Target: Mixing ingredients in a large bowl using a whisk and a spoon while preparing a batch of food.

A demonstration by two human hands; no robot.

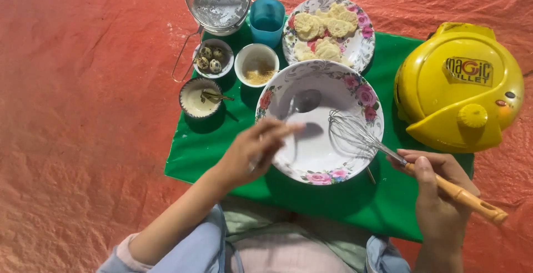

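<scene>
Left hand (252, 150) pinched around a metal spoon (300, 106), its scoop inside the floral bowl (355, 87). Right hand (438, 187) closed on the orange handle of a whisk (361, 137); wires rest in the bowl, between both hands. Beyond left hand: cup of pale batter (197, 100), dish of speckled eggs (212, 57), cup of crumbs (256, 65), sieve (217, 2), teal cup (267, 19). Plate of biscuits (327, 29) beyond the bowl. Yellow round appliance (458, 87) just beyond right hand. All on green cloth (311, 201).

A white bowl (319, 123) with pink roses sits on green cloth (200, 145) beside a yellow appliance (458, 87).
</scene>
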